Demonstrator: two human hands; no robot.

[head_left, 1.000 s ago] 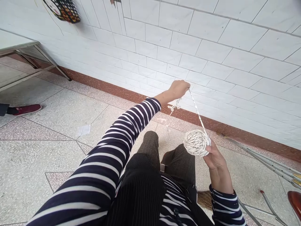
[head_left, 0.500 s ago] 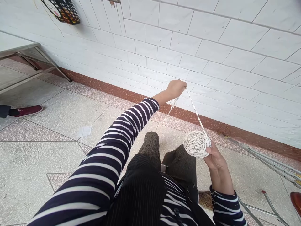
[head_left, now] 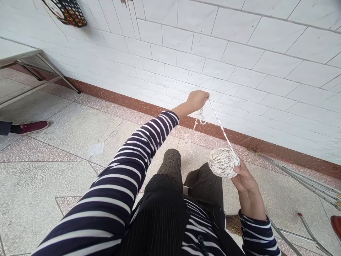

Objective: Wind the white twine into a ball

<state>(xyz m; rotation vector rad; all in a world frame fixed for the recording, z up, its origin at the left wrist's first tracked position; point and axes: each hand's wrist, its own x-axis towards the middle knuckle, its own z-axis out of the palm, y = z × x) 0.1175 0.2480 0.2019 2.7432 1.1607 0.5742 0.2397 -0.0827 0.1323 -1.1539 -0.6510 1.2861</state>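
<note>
My right hand (head_left: 245, 177) holds a ball of white rope with dark flecks (head_left: 223, 163), gripped at its right side with the thumb in front. From the ball a taut length of rope (head_left: 220, 122) slants up to the left. My left hand (head_left: 197, 100), farther out and higher in the view, is closed on that rope, which leaves the fist at the fingertips. Below the left fist hangs a loose, looped tail of the rope (head_left: 200, 116), trailing down toward the floor. The lower end of the tail is blurred against the tiles.
A white tiled wall (head_left: 199, 46) rises ahead. A metal-framed table (head_left: 20, 55) stands at the left, near a person's red shoe (head_left: 34, 127). A white paper (head_left: 96, 149) lies on the floor. Metal crutch-like poles (head_left: 301, 176) are at the right. A patterned bag (head_left: 69, 13) hangs upper left.
The looped tail beneath my left hand has swung and shows more clearly. Both hands keep nearly the same places, with the rope still stretched between them.
</note>
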